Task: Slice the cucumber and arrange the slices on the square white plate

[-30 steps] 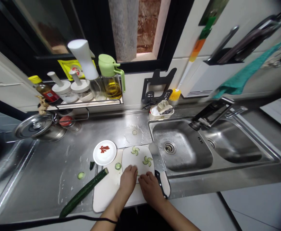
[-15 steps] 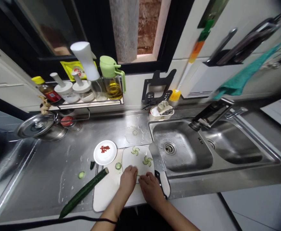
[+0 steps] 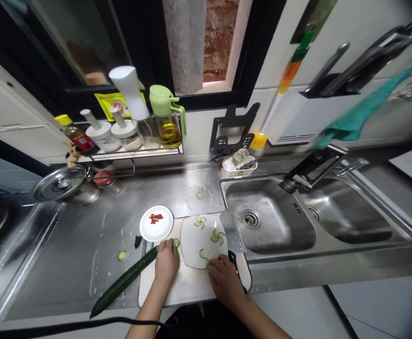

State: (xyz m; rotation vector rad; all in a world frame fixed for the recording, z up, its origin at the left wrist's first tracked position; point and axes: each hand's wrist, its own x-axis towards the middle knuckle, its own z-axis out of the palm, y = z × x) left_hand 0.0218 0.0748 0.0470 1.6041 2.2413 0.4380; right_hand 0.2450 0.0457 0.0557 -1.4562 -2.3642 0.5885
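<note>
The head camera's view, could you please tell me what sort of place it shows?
It looks like a kitchen, probably a home one: there is a double-bowl steel sink, a green-lidded oil dispenser and a cucumber lying partly over a cutting board.

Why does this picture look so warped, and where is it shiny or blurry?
Head view: the window frame slants outward, probably from a wide lens; head view: glare brightens the steel counter and the sink; head view: the teal cloth looks smeared and the top-right corner is dark, while the square plate is clearer.
</note>
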